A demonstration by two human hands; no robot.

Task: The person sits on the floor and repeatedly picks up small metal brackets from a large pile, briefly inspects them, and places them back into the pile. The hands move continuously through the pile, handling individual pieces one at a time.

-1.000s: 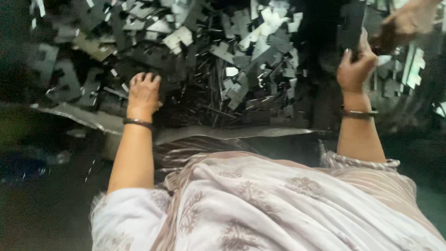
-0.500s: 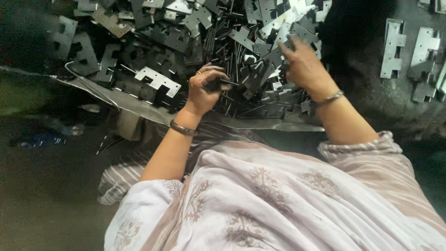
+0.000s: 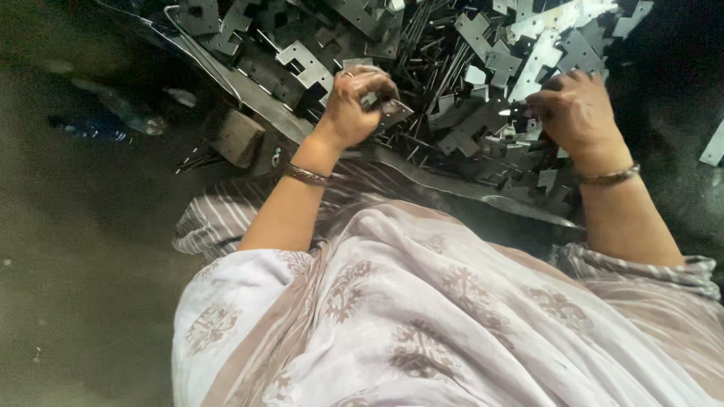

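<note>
Left hand (image 3: 354, 105) is clenched on a flat metal bracket (image 3: 392, 111) at the near edge of the bracket pile (image 3: 483, 83); right hand (image 3: 577, 113) rests fingers-down in the pile's right side, grip unclear. A wooden block (image 3: 235, 137) sits left of the pile, a plastic bottle (image 3: 128, 113) farther left, and thin rods (image 3: 437, 56) tangle through the brackets between the 2 hands.

left hand (image 3: 354, 102) gripping metal pc (image 3: 392, 111), right hand (image 3: 577, 113) on bracket pile (image 3: 483, 68)
</note>
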